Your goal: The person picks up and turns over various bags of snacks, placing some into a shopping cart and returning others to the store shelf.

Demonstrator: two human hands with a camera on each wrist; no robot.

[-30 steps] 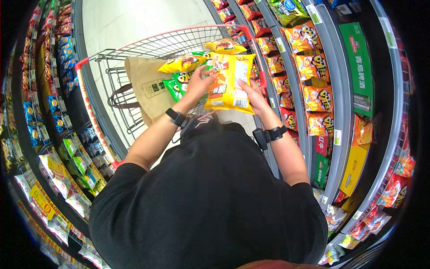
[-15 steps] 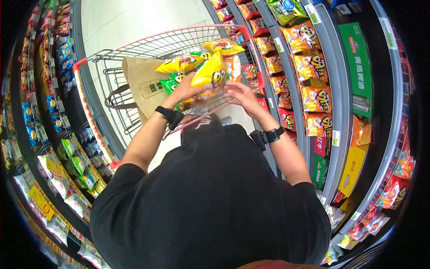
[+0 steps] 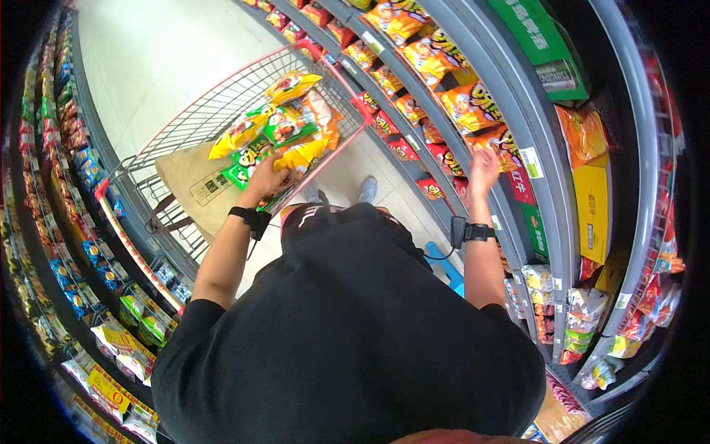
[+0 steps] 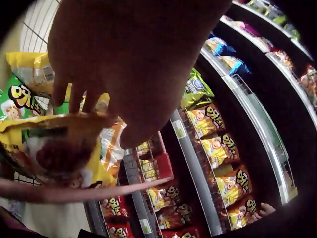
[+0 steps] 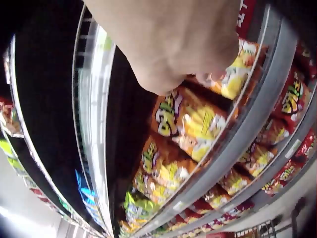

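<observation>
Supermarket aisle, snack shelves (image 3: 518,159) both sides. Left hand (image 3: 268,180) is gripping yellow chip bag (image 3: 305,155) over cart (image 3: 194,122), among other bags. Right hand (image 3: 484,163), fingers relaxed, is reaching twd orange bags (image 3: 473,111) on shelf.

Right hand (image 5: 168,39) fingertips cut off; grip on orange bags (image 5: 190,121) unclear.

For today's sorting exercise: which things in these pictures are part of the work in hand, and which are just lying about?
In hand:
left hand, gripping a yellow snack bag
shopping cart
right hand, reaching at the orange snack bags on the shelf

Lying about:
brown paper bag in the cart
green boxes higher up
snack packets on the opposite shelves
</observation>
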